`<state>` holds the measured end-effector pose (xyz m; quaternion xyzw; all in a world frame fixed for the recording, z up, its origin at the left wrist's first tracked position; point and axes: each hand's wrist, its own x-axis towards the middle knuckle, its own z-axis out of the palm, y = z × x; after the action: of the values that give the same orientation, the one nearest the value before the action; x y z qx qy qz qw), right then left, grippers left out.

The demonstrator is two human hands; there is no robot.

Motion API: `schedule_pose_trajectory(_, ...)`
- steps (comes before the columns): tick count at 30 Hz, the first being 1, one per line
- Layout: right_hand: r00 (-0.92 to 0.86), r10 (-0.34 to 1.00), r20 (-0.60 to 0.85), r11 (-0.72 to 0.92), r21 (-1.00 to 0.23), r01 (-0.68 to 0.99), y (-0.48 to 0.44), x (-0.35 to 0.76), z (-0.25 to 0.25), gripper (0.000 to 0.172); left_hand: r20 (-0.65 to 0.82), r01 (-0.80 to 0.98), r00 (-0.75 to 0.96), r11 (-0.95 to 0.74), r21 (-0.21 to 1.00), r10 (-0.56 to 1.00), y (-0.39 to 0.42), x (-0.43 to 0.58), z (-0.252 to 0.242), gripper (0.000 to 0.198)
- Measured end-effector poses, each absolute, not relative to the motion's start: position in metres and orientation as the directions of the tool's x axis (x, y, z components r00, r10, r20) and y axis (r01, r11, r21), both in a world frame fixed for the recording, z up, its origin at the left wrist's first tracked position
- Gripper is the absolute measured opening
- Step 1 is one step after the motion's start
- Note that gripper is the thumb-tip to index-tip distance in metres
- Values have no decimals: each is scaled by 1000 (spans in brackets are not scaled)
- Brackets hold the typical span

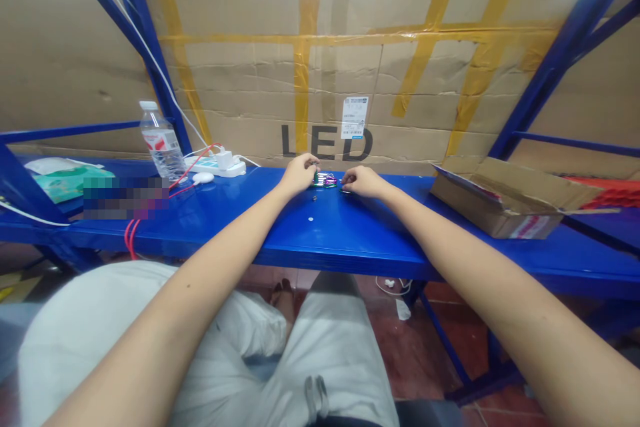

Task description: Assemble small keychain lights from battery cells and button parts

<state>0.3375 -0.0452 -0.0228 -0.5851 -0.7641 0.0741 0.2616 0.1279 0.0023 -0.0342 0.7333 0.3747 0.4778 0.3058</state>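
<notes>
My left hand (299, 173) is at the far part of the blue shelf, its fingers curled and pinched at the left side of some small shiny silver and purple pieces (329, 180). What sits between those fingertips is too small to make out. Just right of the pieces, my right hand (362, 182) also has its fingers closed, with a tiny greenish thing (345, 191) under the fingertips. I cannot tell whether it is gripped or only touched. Nearer to me lie a tiny dark piece (315, 198) and a small white dot (311, 219).
An open cardboard box (510, 203) stands on the right of the blue shelf (330, 240). To the left are a water bottle (163, 143), a white power strip (215, 165) with cables and a green packet (70, 181). A big cardboard panel (250, 87) closes off the back.
</notes>
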Motion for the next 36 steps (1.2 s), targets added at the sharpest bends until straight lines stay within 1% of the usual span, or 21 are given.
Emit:
schedule_pose_trajectory(2, -295, 896, 333, 427, -456, 781, -49, 330, -24, 20, 432, 250, 246, -488, 836, 867, 3, 128, -35, 16)
schedule_pose_trajectory(4, -394, 860, 325, 509, -480, 714, -53, 320, -26, 24, 404, 253, 230, -455, 853, 885, 3, 128, -34, 16)
schedule_pose_trajectory(6, -475, 811, 341, 584, -449, 676, -57, 309, -28, 26, 388, 252, 220, -436, 864, 895, 3, 128, -34, 18)
schedule_pose_trajectory(8, -512, 771, 379, 636, -418, 648, -61, 299, -32, 30, 391, 252, 216, -438, 863, 895, 4, 127, -33, 19)
schedule_pose_trajectory(9, -535, 753, 383, 657, -396, 642, -62, 295, -34, 30, 396, 254, 216, -443, 860, 892, 4, 127, -34, 19)
schedule_pose_trajectory(13, -589, 706, 393, 705, -307, 640, -66, 284, -39, 19, 423, 264, 229, -474, 840, 877, 8, 126, -37, 21)
schedule_pose_trajectory(15, -583, 712, 392, 696, -280, 661, -67, 282, -39, 16, 456, 298, 243, -513, 805, 856, 11, 125, -38, 15)
schedule_pose_trajectory(17, -537, 744, 397, 658, -301, 690, -66, 285, -37, 13, 490, 367, 278, -563, 741, 826, 12, 124, -39, 7)
schedule_pose_trajectory(20, -377, 796, 473, 576, -402, 711, -61, 293, -32, 7, 512, 453, 337, -613, 648, 790, 9, 122, -38, 15)
schedule_pose_trajectory(23, -194, 803, 563, 520, -505, 689, -53, 305, -28, 7, 504, 470, 370, -625, 624, 781, 2, 123, -36, 13)
schedule_pose_trajectory(25, -143, 797, 586, 515, -537, 669, -48, 311, -27, 6, 484, 471, 406, -631, 616, 775, -4, 124, -36, 15)
schedule_pose_trajectory(31, -161, 793, 587, 547, -571, 612, -40, 316, -32, 6, 450, 448, 533, -690, 569, 717, -16, 126, -34, 21)
schedule_pose_trajectory(36, -211, 789, 577, 560, -535, 632, -43, 320, -30, 5, 464, 424, 580, -735, 529, 669, -17, 125, -36, 22)
